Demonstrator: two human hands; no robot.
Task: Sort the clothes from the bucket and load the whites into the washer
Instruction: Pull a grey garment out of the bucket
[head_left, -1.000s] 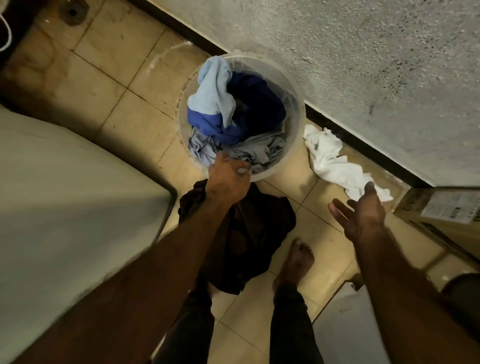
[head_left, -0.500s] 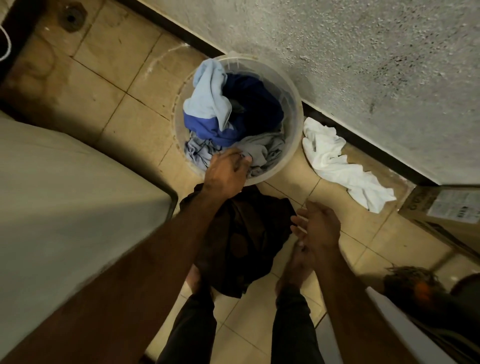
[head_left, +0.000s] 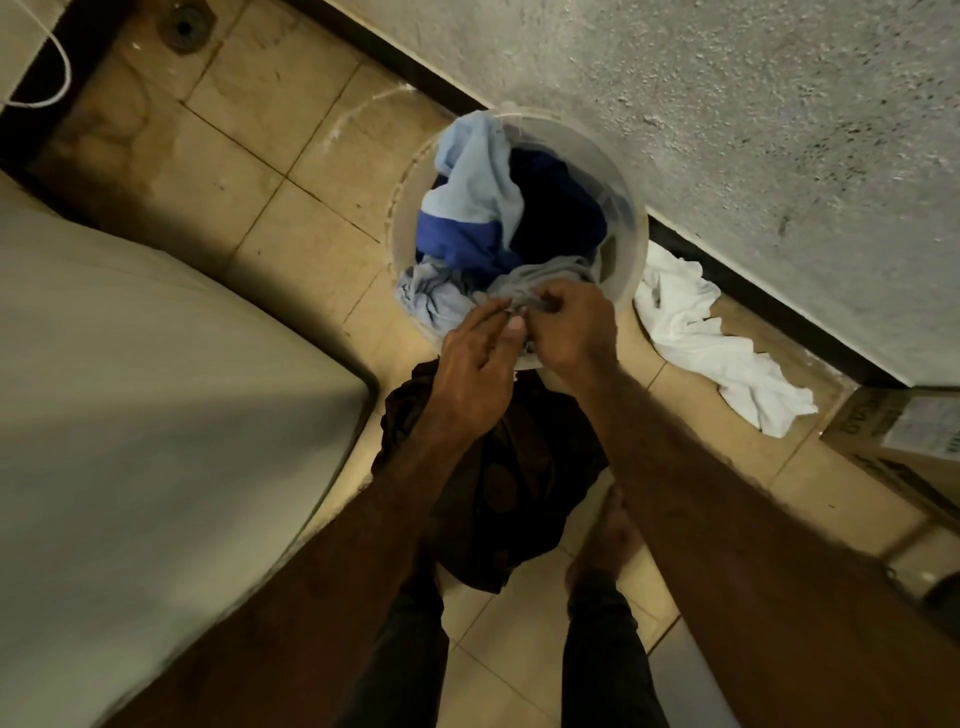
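A clear plastic bucket (head_left: 631, 208) stands on the tiled floor against the wall. It holds a light blue and royal blue garment (head_left: 470, 208), a dark navy one (head_left: 558, 208) and a grey garment (head_left: 540, 283) at its near edge. My left hand (head_left: 475, 364) and my right hand (head_left: 571, 327) meet at the near rim, both pinching the grey garment. A white cloth (head_left: 717, 343) lies on the floor right of the bucket. A dark brown garment (head_left: 498, 478) lies on the floor below my hands.
The washer's pale top (head_left: 145, 415) fills the left side. A cardboard box (head_left: 898, 431) sits at the right by the rough wall (head_left: 727, 104). My bare foot (head_left: 605, 540) stands on the tiles beside the brown garment. A floor drain (head_left: 187, 26) is at top left.
My right hand has swung from the right side near the white cloth over to the bucket's near rim. Both hands now grip the grey garment; the left hand stayed there.
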